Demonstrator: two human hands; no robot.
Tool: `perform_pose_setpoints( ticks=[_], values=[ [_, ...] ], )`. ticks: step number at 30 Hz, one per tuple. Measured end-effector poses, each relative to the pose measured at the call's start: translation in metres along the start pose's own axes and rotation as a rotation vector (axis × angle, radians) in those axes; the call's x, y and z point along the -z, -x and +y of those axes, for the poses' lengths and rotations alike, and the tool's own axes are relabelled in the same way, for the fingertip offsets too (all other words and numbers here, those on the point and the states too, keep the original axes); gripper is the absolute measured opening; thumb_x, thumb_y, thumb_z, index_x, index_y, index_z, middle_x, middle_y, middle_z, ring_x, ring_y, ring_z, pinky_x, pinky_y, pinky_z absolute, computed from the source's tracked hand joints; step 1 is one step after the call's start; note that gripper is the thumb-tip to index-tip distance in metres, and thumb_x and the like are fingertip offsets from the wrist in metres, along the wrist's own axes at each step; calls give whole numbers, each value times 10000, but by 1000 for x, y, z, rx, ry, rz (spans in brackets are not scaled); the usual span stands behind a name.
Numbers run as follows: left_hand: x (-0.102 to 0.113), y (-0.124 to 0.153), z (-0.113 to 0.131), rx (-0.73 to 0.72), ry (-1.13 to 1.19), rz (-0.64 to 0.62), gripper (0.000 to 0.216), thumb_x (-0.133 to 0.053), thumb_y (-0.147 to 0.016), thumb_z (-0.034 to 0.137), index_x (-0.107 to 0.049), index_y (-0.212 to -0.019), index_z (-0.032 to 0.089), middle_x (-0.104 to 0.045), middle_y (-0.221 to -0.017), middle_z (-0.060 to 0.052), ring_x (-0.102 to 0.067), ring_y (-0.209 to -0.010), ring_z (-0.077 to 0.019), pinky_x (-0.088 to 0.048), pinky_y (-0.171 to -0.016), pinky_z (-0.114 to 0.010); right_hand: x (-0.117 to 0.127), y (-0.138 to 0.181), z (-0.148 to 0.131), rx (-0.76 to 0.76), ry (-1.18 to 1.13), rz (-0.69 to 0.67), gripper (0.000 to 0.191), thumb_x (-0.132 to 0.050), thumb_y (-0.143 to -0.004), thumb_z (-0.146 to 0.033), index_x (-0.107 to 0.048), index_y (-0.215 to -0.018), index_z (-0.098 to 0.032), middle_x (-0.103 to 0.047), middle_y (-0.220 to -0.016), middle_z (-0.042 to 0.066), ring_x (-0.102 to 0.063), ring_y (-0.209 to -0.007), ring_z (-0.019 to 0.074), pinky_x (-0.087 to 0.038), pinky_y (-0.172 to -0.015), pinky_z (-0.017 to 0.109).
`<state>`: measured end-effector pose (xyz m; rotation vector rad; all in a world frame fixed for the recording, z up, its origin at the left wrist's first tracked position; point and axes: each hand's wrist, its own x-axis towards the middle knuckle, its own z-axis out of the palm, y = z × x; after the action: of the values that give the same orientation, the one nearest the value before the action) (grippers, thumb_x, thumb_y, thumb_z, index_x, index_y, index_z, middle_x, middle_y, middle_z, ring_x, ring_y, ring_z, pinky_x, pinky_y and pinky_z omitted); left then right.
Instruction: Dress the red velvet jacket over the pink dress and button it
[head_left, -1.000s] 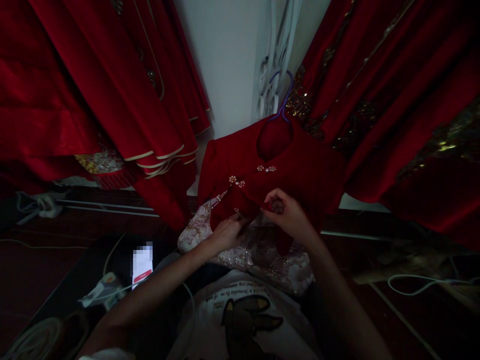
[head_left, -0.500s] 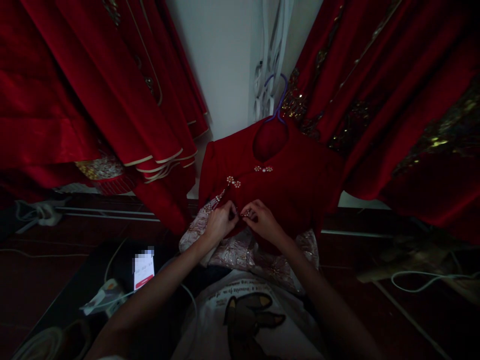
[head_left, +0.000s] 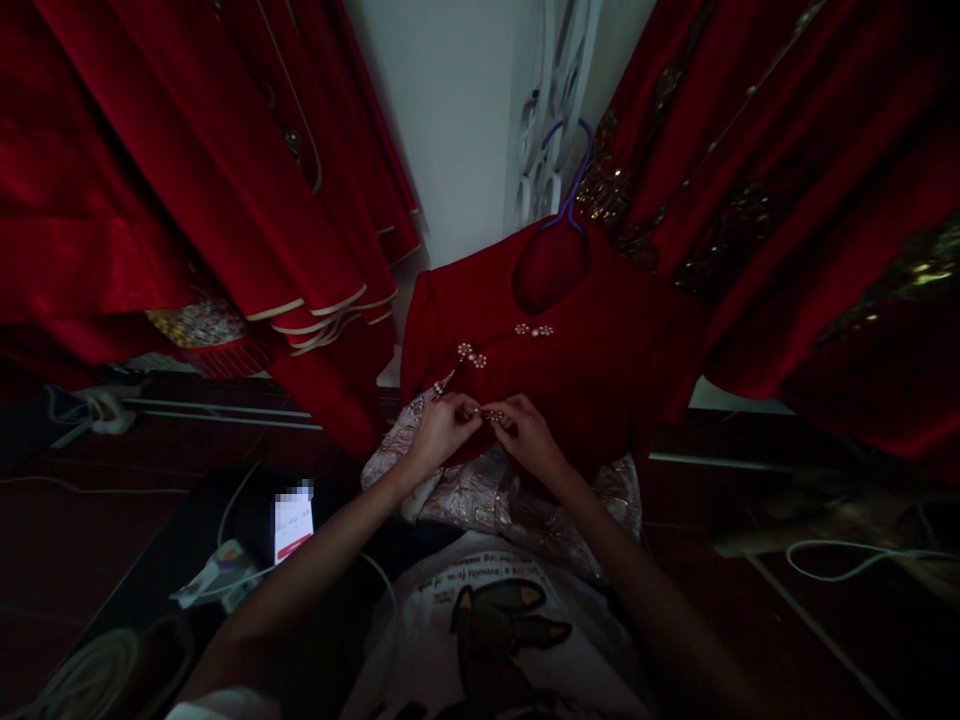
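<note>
At the centre of the frame, the left hand [head_left: 442,430] and right hand [head_left: 529,435] meet, fingers pinched shut on a small beaded clasp [head_left: 491,413] on the front of the dark red velvet jacket [head_left: 600,350], which hangs from a purple hanger [head_left: 568,180].

Both hands meet on a red top [head_left: 592,360]. The left hand [head_left: 442,432] and right hand [head_left: 529,440] pinch a shiny button [head_left: 491,414].
</note>
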<state>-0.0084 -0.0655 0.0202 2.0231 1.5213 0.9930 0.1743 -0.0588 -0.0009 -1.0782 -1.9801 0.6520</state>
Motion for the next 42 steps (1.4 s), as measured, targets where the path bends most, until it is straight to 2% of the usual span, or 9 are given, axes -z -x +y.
perform_pose_setpoints(
  ticks=[5,10,14,18,22,25,30,36,42],
  values=[
    [-5,-3,-10,62,218,-14,144,-633,-770,134,-693,-899,160,-739,-845,-31,-699,-783,-147,-541,-772,-265,-2,0,3,-27,41,47,335,-552,-855,-96,-644,-1158,-205,-550,-986,59,-602,-744,137,-544,-815,336],
    [-18,-5,-18,118,502,-28,105,-649,-741,130,-685,-840,133,-722,-805,-37,-670,-729,-118,-548,-736,-243,0,0,6,-42,16,44,228,-525,-890,-134,-663,-1064,-189,-597,-1025,74,-629,-784,145,-550,-808,338],
    [-15,-7,-17,221,571,-24,97,-651,-752,166,-693,-831,129,-729,-813,-46,-670,-713,-113,-548,-651,-213,6,0,5,-72,-41,44,179,-559,-873,-153,-681,-999,-184,-636,-991,62,-642,-793,140,-553,-785,312],
    [-11,-10,-14,364,747,-82,104,-699,-717,178,-689,-808,130,-730,-769,-24,-683,-667,-108,-571,-651,-220,7,-2,6,-120,-242,-24,166,-612,-847,-210,-692,-992,-200,-669,-1006,48,-661,-836,136,-565,-738,267],
    [-12,-11,-14,496,918,-81,188,-767,-683,236,-707,-821,123,-743,-770,-29,-707,-678,-120,-584,-699,-234,0,-2,5,-115,-271,63,152,-613,-855,-238,-689,-977,-188,-667,-1030,60,-670,-828,134,-575,-746,270],
    [-13,-11,-16,467,890,-65,221,-796,-648,265,-728,-799,119,-745,-745,-37,-703,-679,-132,-579,-711,-245,-4,-2,2,-127,-240,126,164,-608,-865,-248,-693,-990,-184,-657,-1032,70,-673,-845,147,-585,-731,273],
    [-13,-9,-16,317,756,-63,249,-820,-584,241,-749,-797,133,-763,-793,-48,-701,-720,-156,-573,-781,-290,-2,-1,-1,-126,-211,137,181,-605,-866,-226,-701,-1015,-185,-645,-1013,68,-665,-885,157,-598,-746,282],
    [-12,-9,-15,271,654,-55,155,-756,-617,184,-759,-768,152,-770,-791,-47,-708,-711,-164,-577,-758,-293,0,0,-5,-97,-182,129,161,-625,-862,-236,-692,-994,-173,-637,-1009,64,-662,-809,135,-602,-694,260],
    [-14,-7,-16,260,588,-64,158,-741,-653,196,-768,-800,148,-776,-822,-58,-720,-723,-172,-580,-750,-287,-1,1,-6,-46,-77,145,161,-564,-888,-182,-688,-990,-185,-643,-982,57,-664,-826,140,-592,-751,276]
  ],
)
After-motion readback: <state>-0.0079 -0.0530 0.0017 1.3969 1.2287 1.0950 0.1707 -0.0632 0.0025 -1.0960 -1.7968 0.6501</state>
